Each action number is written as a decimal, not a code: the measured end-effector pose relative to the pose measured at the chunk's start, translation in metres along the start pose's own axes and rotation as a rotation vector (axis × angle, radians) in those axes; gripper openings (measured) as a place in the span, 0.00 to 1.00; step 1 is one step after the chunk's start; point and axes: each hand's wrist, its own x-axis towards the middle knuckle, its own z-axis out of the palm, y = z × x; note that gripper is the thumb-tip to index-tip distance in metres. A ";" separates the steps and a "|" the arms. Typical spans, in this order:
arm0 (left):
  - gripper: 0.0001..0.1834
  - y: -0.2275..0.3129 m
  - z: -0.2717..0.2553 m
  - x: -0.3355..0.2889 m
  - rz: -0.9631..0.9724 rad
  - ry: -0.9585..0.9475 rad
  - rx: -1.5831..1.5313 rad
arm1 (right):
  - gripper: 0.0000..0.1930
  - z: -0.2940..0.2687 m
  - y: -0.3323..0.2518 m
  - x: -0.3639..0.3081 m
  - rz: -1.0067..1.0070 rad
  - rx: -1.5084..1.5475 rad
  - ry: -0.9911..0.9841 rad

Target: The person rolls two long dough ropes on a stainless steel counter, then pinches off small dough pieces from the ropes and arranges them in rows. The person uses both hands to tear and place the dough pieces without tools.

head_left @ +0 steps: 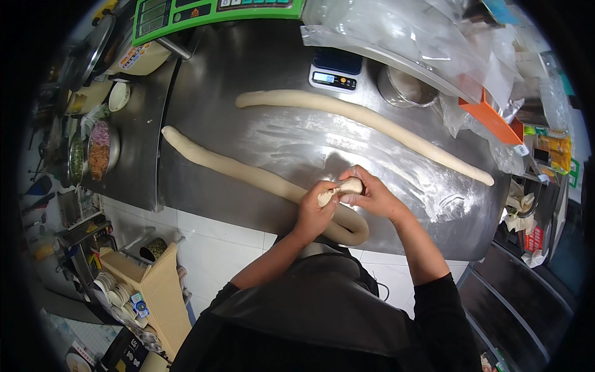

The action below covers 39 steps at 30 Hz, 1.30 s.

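Between my hands, above the near side of the steel table (207,80), is a small piece of dough (351,185). My left hand (315,208) pinches its left end, and my right hand (374,197) has its fingers curled round the other end. The dough narrows where the two hands meet. Below my hands lies a long rope of dough (230,166), its right end bent back in a loop near the table's front edge. Another long dough rope (365,118) lies farther back, slanting down to the right. White flour (291,133) is smeared over the steel between the ropes.
A small digital scale (334,79) and a round metal container (406,87) stand at the back. Clear plastic bags (396,31) fill the back right, beside an orange box (493,118). Bowls of chopped food (99,152) stand on the left counter. A green-framed scale (217,12) is at the top.
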 end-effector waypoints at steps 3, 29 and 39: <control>0.12 0.003 0.010 -0.003 -0.003 0.001 0.011 | 0.15 0.008 0.002 -0.014 -0.008 0.212 0.042; 0.12 -0.013 0.024 -0.001 -0.059 0.076 0.277 | 0.17 -0.074 -0.040 0.143 -0.228 -0.182 0.394; 0.06 -0.012 -0.006 0.004 -0.105 -0.096 0.071 | 0.16 -0.146 -0.027 0.297 -0.364 -0.905 0.454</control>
